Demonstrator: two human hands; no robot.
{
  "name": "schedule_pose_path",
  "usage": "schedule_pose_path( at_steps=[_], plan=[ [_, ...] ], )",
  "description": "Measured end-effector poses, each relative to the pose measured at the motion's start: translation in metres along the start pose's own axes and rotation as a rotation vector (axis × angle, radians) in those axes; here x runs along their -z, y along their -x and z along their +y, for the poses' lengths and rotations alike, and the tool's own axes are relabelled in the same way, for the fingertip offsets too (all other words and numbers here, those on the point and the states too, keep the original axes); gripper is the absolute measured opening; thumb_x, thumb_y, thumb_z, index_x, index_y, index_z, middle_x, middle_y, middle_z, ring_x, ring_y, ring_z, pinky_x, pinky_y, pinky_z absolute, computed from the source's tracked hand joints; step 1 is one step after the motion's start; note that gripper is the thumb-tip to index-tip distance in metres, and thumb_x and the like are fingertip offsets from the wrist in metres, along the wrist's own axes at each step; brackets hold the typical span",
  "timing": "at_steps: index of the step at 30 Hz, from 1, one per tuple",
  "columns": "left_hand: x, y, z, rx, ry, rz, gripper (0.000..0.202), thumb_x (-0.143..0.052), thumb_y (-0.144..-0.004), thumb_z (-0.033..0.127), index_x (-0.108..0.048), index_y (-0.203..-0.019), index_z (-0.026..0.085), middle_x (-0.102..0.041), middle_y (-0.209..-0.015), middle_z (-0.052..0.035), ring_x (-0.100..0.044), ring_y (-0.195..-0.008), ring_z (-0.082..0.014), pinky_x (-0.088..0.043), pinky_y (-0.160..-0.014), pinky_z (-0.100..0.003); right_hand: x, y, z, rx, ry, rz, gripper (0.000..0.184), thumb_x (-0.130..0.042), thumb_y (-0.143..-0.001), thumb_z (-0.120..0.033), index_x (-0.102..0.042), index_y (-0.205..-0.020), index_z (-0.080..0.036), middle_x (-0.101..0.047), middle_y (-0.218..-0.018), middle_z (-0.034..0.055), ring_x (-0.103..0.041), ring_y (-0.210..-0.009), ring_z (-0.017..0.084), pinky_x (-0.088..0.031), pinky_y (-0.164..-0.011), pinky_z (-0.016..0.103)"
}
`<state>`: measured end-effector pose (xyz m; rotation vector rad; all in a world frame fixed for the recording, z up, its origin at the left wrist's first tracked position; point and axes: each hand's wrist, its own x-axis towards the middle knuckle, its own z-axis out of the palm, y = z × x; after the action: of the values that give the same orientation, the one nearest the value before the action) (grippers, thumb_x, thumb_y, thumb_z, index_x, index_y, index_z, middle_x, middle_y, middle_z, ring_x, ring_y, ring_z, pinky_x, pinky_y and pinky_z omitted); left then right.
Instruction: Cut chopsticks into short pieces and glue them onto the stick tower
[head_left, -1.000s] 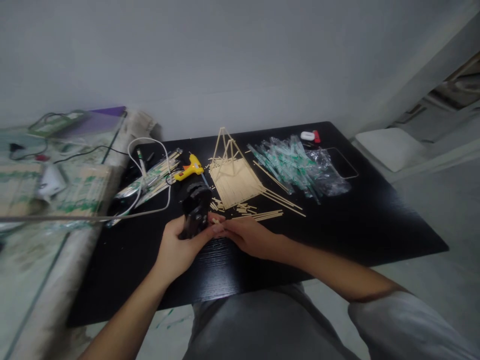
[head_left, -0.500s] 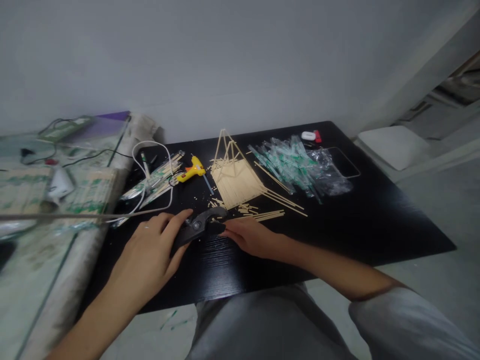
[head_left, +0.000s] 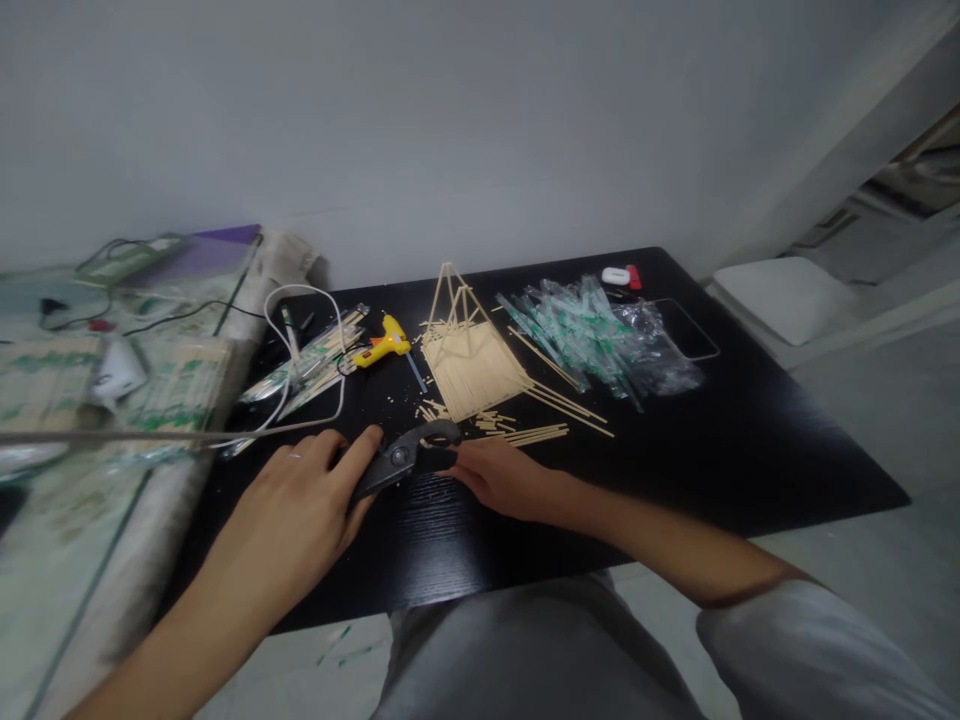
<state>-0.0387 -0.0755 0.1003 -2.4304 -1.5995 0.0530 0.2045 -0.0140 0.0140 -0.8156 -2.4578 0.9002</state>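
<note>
My left hand [head_left: 307, 500] is wrapped round the dark handles of a pair of pruning shears [head_left: 401, 456]. Their blades point right and stand apart around a small gap. Close against the blade tips, my right hand [head_left: 502, 477] has its fingers pinched together; whatever they hold is hidden. Just beyond the shears lie short cut stick pieces [head_left: 495, 420] and some longer thin wooden sticks [head_left: 538, 434]. A flat panel of wooden sticks [head_left: 472, 375] carries an upright pointed stick frame [head_left: 457, 300].
A yellow glue gun [head_left: 384, 343] lies left of the panel, near a looped white cable [head_left: 343, 390]. Green-and-clear wrappers [head_left: 577, 325] are heaped to the right, near a white case [head_left: 616, 275]. Packs of wrapped sticks [head_left: 176, 385] cover the left surface. The black table [head_left: 712, 440] ends before my lap.
The shears have shifted slightly right and tilted, with the gap between their blades showing more clearly. My left hand moved a little with them; my right hand stays nearly in place.
</note>
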Motion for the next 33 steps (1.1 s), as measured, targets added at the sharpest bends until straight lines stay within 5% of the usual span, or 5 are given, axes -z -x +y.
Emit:
schedule_pose_path(
  at_steps=[18,24,29,33],
  plan=[
    [0.0,-0.001,0.0,0.055,-0.056,-0.067,0.043,-0.046,-0.083,0.013,-0.063,-0.12,0.024,-0.068,-0.087,-0.0074,-0.067,-0.066,-0.0252,-0.051,-0.062,-0.034,0.002,0.0,-0.004,-0.022,-0.05,-0.013,0.026,-0.049,-0.105,-0.027,-0.068,-0.092,-0.016,-0.072,-0.084,0.0068,-0.066,-0.076,0.017,-0.043,-0.07,0.026],
    [-0.022,-0.015,-0.006,0.161,0.279,0.018,0.033,-0.049,-0.086,0.022,-0.061,-0.117,0.021,-0.075,-0.098,-0.0084,-0.072,-0.079,-0.0256,-0.052,-0.069,-0.032,0.037,0.016,0.003,0.0,-0.111,0.045,0.018,-0.056,-0.102,-0.021,-0.071,-0.108,-0.015,-0.074,-0.103,0.0087,-0.067,-0.096,0.019,-0.048,-0.088,0.03],
    [-0.042,-0.042,-0.001,0.26,0.591,0.026,0.028,-0.053,-0.094,0.046,-0.066,-0.098,0.022,-0.073,-0.078,-0.0018,-0.068,-0.064,-0.0197,-0.046,-0.061,-0.027,0.079,0.029,0.031,-0.241,0.094,0.092,0.012,-0.064,-0.096,-0.02,-0.075,-0.092,-0.015,-0.071,-0.09,0.0075,-0.065,-0.083,0.019,-0.047,-0.077,0.03],
    [-0.056,-0.061,0.007,0.24,0.855,0.072,0.033,-0.057,-0.093,0.05,-0.069,-0.085,0.02,-0.072,-0.075,-0.0013,-0.065,-0.068,-0.0173,-0.047,-0.065,-0.025,0.082,0.029,0.053,-0.385,0.253,0.074,0.002,-0.073,-0.088,-0.015,-0.072,-0.09,-0.014,-0.07,-0.084,0.0057,-0.063,-0.078,0.019,-0.043,-0.072,0.029]
  ],
)
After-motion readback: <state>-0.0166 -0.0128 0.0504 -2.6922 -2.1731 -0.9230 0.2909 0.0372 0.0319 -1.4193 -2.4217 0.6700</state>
